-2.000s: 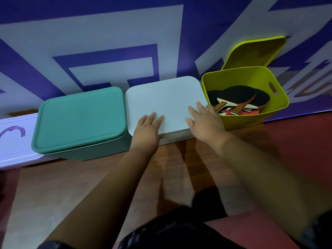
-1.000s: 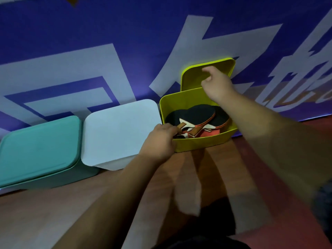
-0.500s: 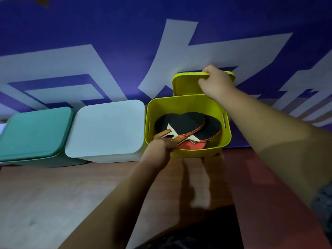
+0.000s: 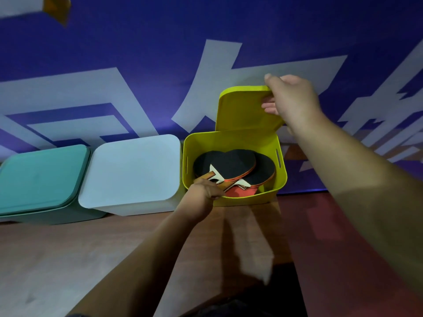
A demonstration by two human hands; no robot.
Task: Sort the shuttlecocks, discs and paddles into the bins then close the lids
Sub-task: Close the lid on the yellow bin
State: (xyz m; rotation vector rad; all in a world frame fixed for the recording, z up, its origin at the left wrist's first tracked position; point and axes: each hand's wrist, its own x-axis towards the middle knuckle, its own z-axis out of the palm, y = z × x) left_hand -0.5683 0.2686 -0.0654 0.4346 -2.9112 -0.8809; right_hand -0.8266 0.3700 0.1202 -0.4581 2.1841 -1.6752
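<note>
Since half a second ago the right hand (image 4: 295,99) has tipped the yellow lid (image 4: 246,110) up off the wall; it now stands nearly upright behind the yellow bin (image 4: 231,139), pinched at its top right corner, thumb over the edge and fingers (image 4: 269,105) on the inner face. The left hand (image 4: 202,193) stays at the bin's near left rim, fingers curled; whether they grip the rim or a paddle handle I cannot tell. The paddles (image 4: 231,168) lie just beyond those fingers, inside the bin: at least three overlapping, black faces up, one red. Three bins stand in a row on the floor: the teal bin (image 4: 41,179) and white bin (image 4: 132,170), left of the left hand, are both lidded.
</note>
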